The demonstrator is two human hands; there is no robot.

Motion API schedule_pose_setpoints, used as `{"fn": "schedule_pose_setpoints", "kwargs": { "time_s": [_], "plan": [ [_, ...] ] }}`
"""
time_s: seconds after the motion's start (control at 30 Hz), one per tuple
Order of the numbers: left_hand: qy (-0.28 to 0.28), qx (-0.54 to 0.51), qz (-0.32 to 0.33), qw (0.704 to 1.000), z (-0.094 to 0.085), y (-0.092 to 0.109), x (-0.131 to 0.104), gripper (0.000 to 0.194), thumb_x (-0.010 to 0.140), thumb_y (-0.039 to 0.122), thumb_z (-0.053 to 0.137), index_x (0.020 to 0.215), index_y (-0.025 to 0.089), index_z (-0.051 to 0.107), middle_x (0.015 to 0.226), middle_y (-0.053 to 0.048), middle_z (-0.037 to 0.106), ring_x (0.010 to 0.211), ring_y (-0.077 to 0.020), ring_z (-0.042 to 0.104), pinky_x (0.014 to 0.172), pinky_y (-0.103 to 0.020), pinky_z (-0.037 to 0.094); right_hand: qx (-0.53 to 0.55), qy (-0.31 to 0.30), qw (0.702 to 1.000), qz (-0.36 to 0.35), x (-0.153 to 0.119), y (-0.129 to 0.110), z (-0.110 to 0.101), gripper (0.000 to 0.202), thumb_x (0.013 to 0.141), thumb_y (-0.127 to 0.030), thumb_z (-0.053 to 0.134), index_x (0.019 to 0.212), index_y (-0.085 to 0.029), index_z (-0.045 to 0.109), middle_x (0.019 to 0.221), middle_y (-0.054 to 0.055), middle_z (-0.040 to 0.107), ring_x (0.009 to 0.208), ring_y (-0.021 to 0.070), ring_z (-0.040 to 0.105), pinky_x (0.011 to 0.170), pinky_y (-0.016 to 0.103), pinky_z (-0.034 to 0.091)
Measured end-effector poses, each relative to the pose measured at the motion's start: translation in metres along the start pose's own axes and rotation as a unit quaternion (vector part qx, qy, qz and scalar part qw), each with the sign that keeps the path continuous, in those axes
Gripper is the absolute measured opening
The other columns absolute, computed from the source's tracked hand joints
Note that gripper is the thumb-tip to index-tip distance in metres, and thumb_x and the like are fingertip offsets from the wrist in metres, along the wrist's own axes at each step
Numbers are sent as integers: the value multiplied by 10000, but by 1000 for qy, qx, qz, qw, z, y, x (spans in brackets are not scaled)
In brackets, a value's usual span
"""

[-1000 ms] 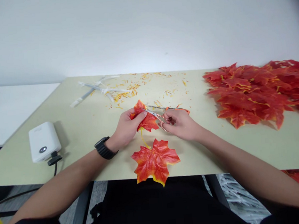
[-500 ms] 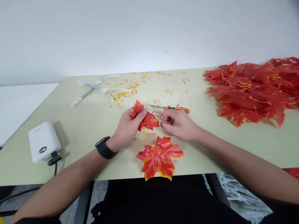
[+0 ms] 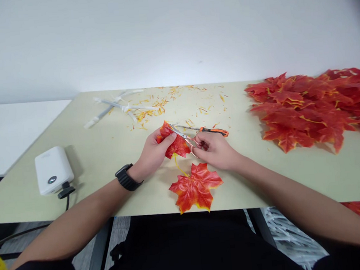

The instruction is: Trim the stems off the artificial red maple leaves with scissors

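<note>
My left hand (image 3: 152, 154) pinches a red maple leaf (image 3: 178, 147) between thumb and fingers above the table's middle. In my right hand (image 3: 215, 148) are rose-gold scissors (image 3: 185, 137), whose blades lie at the upper part of that leaf. A yellow stem runs down from the held leaf to a second red leaf (image 3: 195, 188) with yellow edges, near the front edge of the table. Just beyond my right hand lies a tool with an orange and black handle (image 3: 215, 131) and a thin metal shaft.
A large pile of red leaves (image 3: 310, 111) covers the right side of the table (image 3: 100, 154). Orange and yellow scraps (image 3: 161, 105) lie at the back beside white plastic strips (image 3: 111, 105). A white device (image 3: 53, 169) with a cable stands left.
The lower leaf has swung slightly right and away from the front edge. The held leaf has tilted a little, and the scissor blades have shifted slightly left.
</note>
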State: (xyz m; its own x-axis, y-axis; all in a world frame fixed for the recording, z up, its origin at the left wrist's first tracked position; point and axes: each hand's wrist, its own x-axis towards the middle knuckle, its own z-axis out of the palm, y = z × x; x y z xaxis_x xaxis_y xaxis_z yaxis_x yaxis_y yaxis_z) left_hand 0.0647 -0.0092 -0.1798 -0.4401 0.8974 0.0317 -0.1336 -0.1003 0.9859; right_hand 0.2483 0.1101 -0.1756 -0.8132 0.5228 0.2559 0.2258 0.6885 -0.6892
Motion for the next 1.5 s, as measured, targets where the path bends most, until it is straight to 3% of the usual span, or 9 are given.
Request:
{"fn": "schedule_pose_setpoints", "kwargs": {
  "time_s": [0.3, 1.0, 1.5],
  "plan": [
    [-3, -34, -5, 999, 1, 2, -1, 211, 817, 360, 807, 849, 190, 687, 767, 5, 675, 654, -112, 614, 590, -220, 508, 8, -13, 1000, -20, 0, 1, -4, 280, 841, -266, 612, 688, -204, 385, 652, -29, 443, 605, 106, 374, 599, 280, 288],
    [1, -47, -3, 999, 0, 4, -1, 233, 796, 361, 832, 837, 178, 695, 786, -3, 693, 679, -115, 631, 646, -232, 527, 53, -42, 998, 13, 0, 1, -4, 315, 866, -287, 605, 670, -208, 372, 605, -32, 431, 580, 102, 340, 568, 281, 255],
    [4, -58, 10, 998, 1, 1, 1, 213, 806, 333, 818, 808, 173, 677, 721, 13, 646, 604, -96, 588, 559, -201, 494, 59, -18, 998, 8, 0, -2, 2, 253, 822, -243, 597, 670, -205, 399, 609, -37, 441, 577, 96, 372, 561, 263, 286]
  ]
}}
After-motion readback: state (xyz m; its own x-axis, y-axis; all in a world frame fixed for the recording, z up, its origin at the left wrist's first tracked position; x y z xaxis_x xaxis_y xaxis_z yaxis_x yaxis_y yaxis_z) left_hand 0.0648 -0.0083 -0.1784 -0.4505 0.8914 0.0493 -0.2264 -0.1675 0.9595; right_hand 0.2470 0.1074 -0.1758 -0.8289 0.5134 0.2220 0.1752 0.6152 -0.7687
